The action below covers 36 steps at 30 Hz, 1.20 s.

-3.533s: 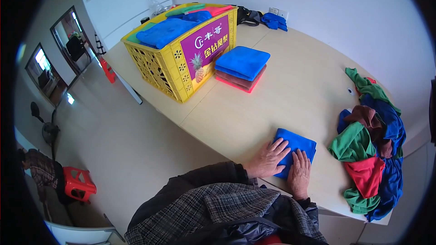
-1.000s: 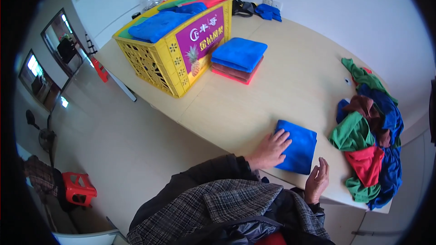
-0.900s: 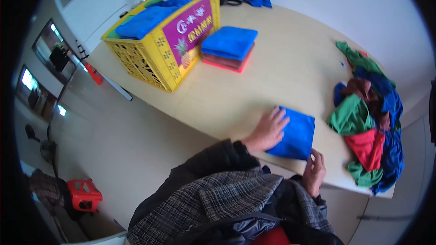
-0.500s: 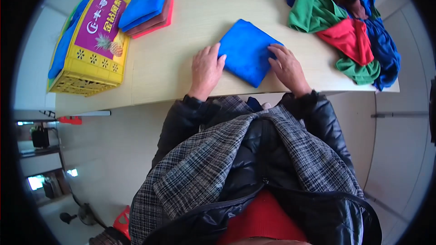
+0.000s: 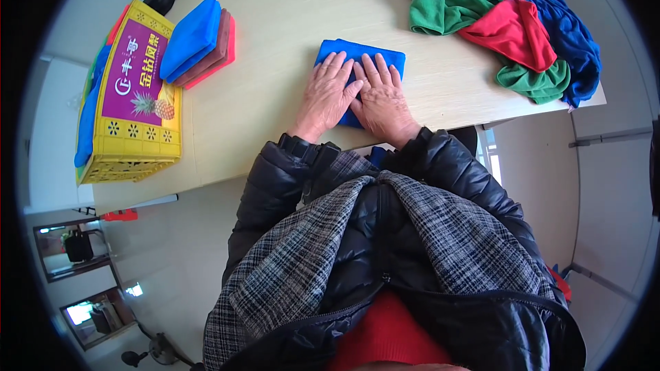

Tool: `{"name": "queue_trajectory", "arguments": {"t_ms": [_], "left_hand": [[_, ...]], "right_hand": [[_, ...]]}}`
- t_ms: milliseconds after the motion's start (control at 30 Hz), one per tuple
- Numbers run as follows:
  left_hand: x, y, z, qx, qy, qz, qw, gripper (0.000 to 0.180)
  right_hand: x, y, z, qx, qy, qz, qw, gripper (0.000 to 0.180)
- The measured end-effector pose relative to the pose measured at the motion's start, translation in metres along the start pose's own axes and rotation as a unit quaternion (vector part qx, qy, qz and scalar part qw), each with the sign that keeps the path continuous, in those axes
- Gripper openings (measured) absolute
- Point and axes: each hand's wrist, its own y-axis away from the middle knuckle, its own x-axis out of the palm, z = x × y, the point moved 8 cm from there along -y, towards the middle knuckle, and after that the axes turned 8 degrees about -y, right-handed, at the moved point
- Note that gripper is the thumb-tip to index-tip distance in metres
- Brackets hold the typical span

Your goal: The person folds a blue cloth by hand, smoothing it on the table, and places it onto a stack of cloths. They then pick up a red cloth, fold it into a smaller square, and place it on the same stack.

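Both hands, left hand and right hand, are laid flat, fingers spread, side by side on a folded blue cloth at the worktop's near edge; its long axis runs left-right, equally reachable by both.

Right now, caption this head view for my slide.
Both hands, left hand and right hand, press flat on a folded blue cloth on the table.

Light: bright, even and diffuse over the pale wooden counter, with no harsh glare.
Shadows: soft and faint under the stack of folded cloths and the heap of coloured cloths.
Focus: sharp in the middle, softer toward the rim.
Distortion: strong fisheye; the counter's edges and the yellow crate bow outward.
Edges: black vignette rings the circular picture.
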Motion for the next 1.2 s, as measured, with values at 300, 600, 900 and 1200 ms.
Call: {"name": "queue_trajectory", "arguments": {"t_ms": [300, 600, 900, 1200], "left_hand": [[0.033, -0.001, 0.014, -0.019, 0.017, 0.069, 0.997, 0.068], [0.029, 0.003, 0.013, -0.047, -0.017, 0.070, 0.996, 0.068], [0.008, -0.004, 0.029, -0.094, -0.006, 0.038, 0.995, 0.066], [0.052, -0.037, 0.026, -0.001, -0.027, 0.080, 0.996, 0.064]], "right_hand": [[0.004, 0.002, -0.025, 0.055, -0.046, -0.018, 0.997, 0.072], [-0.011, 0.012, -0.057, 0.085, -0.015, -0.029, 0.996, 0.073], [-0.035, 0.009, -0.048, 0.059, -0.035, -0.058, 0.996, 0.066], [0.004, -0.018, -0.031, 0.009, 0.024, -0.028, 0.999, 0.061]]}}
